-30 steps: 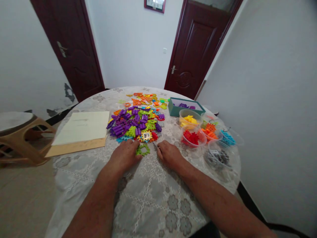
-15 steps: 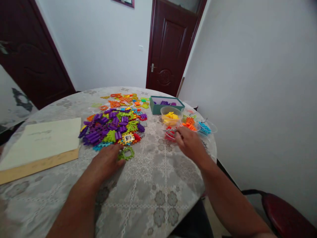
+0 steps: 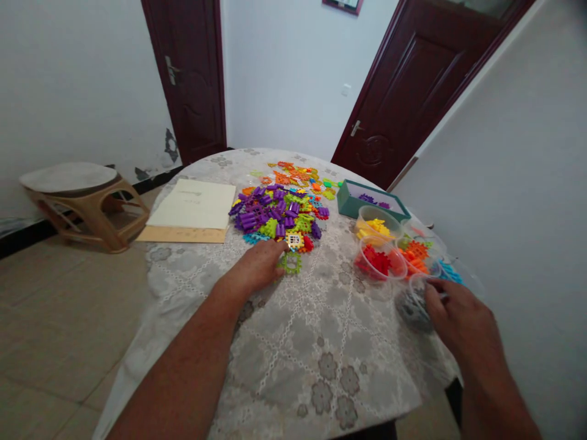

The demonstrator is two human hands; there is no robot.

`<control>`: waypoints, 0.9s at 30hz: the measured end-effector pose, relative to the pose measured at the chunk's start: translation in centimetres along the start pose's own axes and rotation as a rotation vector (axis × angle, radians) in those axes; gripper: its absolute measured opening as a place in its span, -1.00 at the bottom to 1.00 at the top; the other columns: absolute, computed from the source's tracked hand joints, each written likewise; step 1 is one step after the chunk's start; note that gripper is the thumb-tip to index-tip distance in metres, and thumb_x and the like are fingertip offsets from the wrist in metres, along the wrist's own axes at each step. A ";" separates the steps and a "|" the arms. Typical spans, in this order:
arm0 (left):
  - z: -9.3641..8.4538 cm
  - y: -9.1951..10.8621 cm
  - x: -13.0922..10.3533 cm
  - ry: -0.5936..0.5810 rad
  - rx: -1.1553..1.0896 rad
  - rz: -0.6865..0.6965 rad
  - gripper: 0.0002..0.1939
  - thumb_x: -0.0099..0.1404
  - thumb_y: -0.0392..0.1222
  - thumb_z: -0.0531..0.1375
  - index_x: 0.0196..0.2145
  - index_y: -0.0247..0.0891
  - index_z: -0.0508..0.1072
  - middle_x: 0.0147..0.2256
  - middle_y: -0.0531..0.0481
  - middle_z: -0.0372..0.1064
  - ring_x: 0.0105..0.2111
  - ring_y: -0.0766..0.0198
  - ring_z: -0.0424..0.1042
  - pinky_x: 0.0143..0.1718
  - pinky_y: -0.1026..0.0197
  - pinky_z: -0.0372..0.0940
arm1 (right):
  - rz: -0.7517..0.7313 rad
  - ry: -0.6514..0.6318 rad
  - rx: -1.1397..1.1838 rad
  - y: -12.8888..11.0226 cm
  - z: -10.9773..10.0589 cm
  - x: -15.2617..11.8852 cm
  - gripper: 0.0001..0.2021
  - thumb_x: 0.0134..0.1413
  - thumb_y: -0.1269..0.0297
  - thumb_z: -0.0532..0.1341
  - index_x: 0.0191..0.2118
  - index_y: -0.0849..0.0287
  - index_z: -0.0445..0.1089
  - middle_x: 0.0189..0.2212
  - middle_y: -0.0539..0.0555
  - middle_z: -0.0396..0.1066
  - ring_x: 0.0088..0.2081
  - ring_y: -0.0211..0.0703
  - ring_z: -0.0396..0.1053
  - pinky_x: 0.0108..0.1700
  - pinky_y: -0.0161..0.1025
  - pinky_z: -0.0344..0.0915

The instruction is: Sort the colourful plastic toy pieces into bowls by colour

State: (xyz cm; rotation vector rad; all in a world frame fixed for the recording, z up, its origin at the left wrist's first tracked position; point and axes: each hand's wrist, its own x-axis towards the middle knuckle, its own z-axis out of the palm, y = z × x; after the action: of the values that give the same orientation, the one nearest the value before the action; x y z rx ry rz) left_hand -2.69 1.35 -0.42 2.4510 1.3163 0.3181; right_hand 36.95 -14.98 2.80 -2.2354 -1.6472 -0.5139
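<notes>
Pinching grey bit [image 3: 443, 296] by matching tub [image 3: 411, 285], right hand [image 3: 468, 318]; probably colour-sorted. Left hand [image 3: 257, 266] touches green piece [image 3: 298, 264], grip unclear.

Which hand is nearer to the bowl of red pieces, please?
The right hand: it is over the bowl of gray pieces, just beside. The left hand is farther, across the tablecloth.

A patterned grey cloth [image 3: 293, 342] covered the round table [image 3: 257, 151]. On it lay a pale sheet [image 3: 197, 205] over tan card [image 3: 183, 234], a mixed, mostly purple heap [image 3: 270, 214] with orange pieces [image 3: 285, 175] behind, a light-green piece [image 3: 298, 264], a teal box [image 3: 351, 204], and clear tubs [image 3: 395, 272], seemingly five.
</notes>
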 end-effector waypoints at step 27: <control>-1.4 -1.7 -1.0 -0.122 0.050 -0.020 -0.60 0.15 -0.20 0.33 -0.01 -0.10 0.54 0.02 -0.14 0.50 0.06 -0.04 0.40 0.08 0.03 0.31 | -0.125 -0.511 0.987 -17.8 10.2 1.9 -0.59 0.35 0.00 0.14 0.13 0.14 0.43 -0.47 -0.02 0.50 -0.41 -0.13 0.45 -0.32 -0.24 0.35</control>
State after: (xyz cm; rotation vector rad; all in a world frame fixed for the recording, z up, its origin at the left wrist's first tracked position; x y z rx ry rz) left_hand -5.07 1.65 0.18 2.4541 1.3113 0.1300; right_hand 21.48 -3.64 -4.59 -1.5488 -1.7018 0.7706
